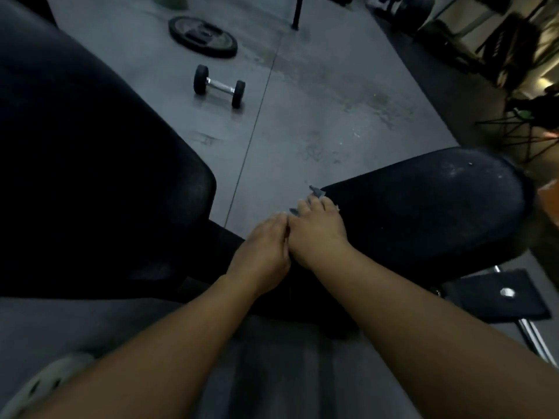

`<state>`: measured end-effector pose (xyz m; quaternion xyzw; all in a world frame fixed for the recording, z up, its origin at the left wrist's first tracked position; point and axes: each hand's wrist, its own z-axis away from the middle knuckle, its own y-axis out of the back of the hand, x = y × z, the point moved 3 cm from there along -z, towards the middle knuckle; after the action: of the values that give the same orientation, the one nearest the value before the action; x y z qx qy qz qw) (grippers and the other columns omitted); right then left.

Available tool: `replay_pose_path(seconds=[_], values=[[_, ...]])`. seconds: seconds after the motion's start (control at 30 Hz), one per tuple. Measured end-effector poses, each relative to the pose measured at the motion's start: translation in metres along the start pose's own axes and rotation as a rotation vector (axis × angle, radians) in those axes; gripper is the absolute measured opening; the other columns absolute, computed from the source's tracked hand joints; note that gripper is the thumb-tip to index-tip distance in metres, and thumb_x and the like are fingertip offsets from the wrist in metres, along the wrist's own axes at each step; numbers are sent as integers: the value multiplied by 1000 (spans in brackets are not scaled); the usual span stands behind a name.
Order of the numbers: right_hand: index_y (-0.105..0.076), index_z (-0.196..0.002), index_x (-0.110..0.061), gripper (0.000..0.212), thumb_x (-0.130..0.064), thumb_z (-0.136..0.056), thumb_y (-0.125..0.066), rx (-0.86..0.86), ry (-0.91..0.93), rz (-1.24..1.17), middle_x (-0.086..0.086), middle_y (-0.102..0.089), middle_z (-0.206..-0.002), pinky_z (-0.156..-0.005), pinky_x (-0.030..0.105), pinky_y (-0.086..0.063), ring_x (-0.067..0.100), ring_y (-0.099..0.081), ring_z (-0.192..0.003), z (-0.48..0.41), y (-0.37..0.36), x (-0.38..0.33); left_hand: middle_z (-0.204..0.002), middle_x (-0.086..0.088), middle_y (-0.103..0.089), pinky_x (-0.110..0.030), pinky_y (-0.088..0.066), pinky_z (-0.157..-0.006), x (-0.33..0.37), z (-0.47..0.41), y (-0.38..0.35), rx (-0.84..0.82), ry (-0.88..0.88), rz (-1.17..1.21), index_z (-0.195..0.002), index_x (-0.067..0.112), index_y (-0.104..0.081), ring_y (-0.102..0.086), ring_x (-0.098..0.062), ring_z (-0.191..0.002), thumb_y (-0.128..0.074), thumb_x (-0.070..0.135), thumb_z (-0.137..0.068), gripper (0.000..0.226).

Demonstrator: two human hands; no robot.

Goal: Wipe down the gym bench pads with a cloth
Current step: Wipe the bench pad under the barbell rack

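Two black bench pads show in the head view: a large back pad [90, 164] on the left and a smaller seat pad [429, 207] on the right, dusty at its far end. My right hand [317, 234] presses a small grey cloth [316, 192] against the near left corner of the seat pad; only the cloth's edges stick out past the fingers. My left hand [266, 249] lies right beside it, touching it, fingers together over the gap between the pads. Whether the left hand also holds the cloth is hidden.
A dumbbell [219, 87] and a weight plate [202, 36] lie on the grey floor beyond the bench. The bench's metal frame and foot plate [496, 297] sit at lower right. Dark equipment stands at the far right. A light shoe [45, 382] is at bottom left.
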<state>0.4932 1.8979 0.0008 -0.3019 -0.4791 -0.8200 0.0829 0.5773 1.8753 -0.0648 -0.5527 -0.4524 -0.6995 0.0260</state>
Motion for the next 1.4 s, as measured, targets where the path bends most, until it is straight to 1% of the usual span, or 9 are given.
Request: replay_pose_path(seconds=[0.13, 0.3, 0.47, 0.67, 0.83, 0.97, 1.17, 1.33, 1.4], values=[[-49, -141, -22, 47, -40, -103, -26, 132, 110, 7, 8, -38, -153, -116, 43, -23, 26, -30, -142, 56, 6, 39, -163, -4, -26, -33, -23, -118, 9, -8, -28, 35, 92, 274, -157, 19, -25, -27, -19, -147, -37, 35, -106, 55], [-51, -136, -18, 49, -39, -102, -24, 155, -98, 61, 15, -45, -144, -111, 47, -26, 33, -36, -136, 11, 16, 46, -168, 1, -10, -30, -7, -124, 24, -18, -45, 84, 57, 346, -159, 19, -18, -7, -13, -153, -23, 41, -106, 57], [-47, -143, -18, 51, -36, -97, -36, 119, 183, 22, 7, -46, -148, -111, 39, -29, 26, -37, -138, 83, 5, 57, -167, 9, -7, -28, -7, -124, 9, -19, -49, 57, 3, 446, -159, 22, -18, -3, -3, -152, -19, 61, -79, 89], [-56, -126, -15, 51, -39, -97, -21, 265, -142, 103, 13, -54, -131, -103, 46, -34, 33, -44, -125, 43, 22, 86, -167, 10, -6, -35, -7, -125, 30, -23, -46, 60, -39, 383, -159, 23, -17, 0, -2, -152, -25, 44, -87, 76], [-63, -129, -13, 43, -26, -91, -49, 275, 156, 16, 12, -61, -133, -109, 43, -35, 30, -53, -127, 119, 6, 78, -167, 9, -3, -31, -3, -125, 32, -22, -48, 58, -36, 371, -159, 23, -13, 2, -2, -151, -18, 44, -89, 73], [-59, -118, -16, 34, -34, -91, -50, 251, -210, 138, 10, -61, -121, -102, 45, -35, 29, -53, -111, 68, 47, 133, -167, 9, -7, -29, -3, -124, 34, -21, -46, 75, -15, 350, -160, 22, -17, -2, -3, -152, -20, 40, -90, 72], [-53, -139, -15, 52, -34, -91, -58, 245, 64, 15, 9, -55, -141, -114, 41, -30, 26, -48, -131, 119, 17, 100, -167, 7, -7, -33, -2, -124, 91, -42, -30, 47, -83, 334, -159, 26, -18, -1, -8, -153, -17, 42, -90, 71], [-64, -110, -16, 29, -26, -99, -39, 433, -347, -7, 9, -65, -107, -87, 40, -43, 28, -58, -98, 94, 56, 175, -167, 11, -10, -36, -3, -124, 115, -46, -32, 129, -140, 300, -159, 30, -19, -3, -7, -152, -20, 50, -92, 70], [-64, -111, -16, 29, -27, -97, -42, 394, -239, 85, 10, -65, -106, -88, 42, -45, 29, -58, -97, 92, 46, 146, -166, 12, -11, -35, -3, -124, 113, -47, -32, 122, -150, 307, -158, 31, -19, -4, -5, -152, -20, 50, -92, 69]])
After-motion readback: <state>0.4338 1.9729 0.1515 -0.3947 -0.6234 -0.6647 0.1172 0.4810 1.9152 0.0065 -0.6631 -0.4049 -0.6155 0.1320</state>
